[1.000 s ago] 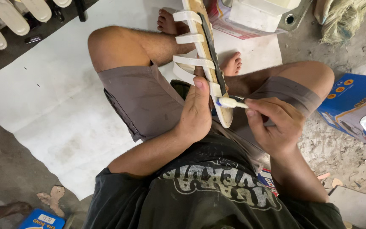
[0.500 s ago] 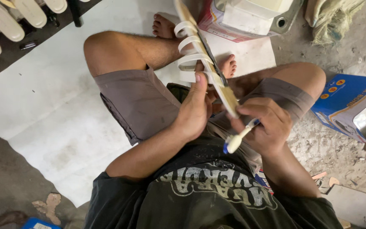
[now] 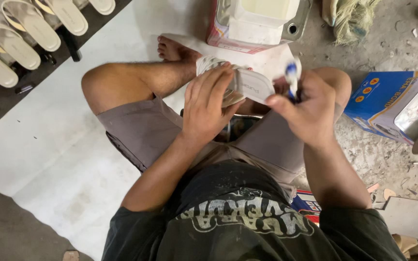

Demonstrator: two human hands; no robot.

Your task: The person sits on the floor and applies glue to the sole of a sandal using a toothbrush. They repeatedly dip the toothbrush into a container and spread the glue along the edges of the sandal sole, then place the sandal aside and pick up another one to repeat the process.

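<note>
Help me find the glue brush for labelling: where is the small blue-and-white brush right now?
In the head view, the brush sits upper right of centre, upright in the right hand, beside the pale sandal held by the left hand.

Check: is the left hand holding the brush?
No, the left hand grips the pale sandal, while the right hand holds the small brush upright beside it.
</note>
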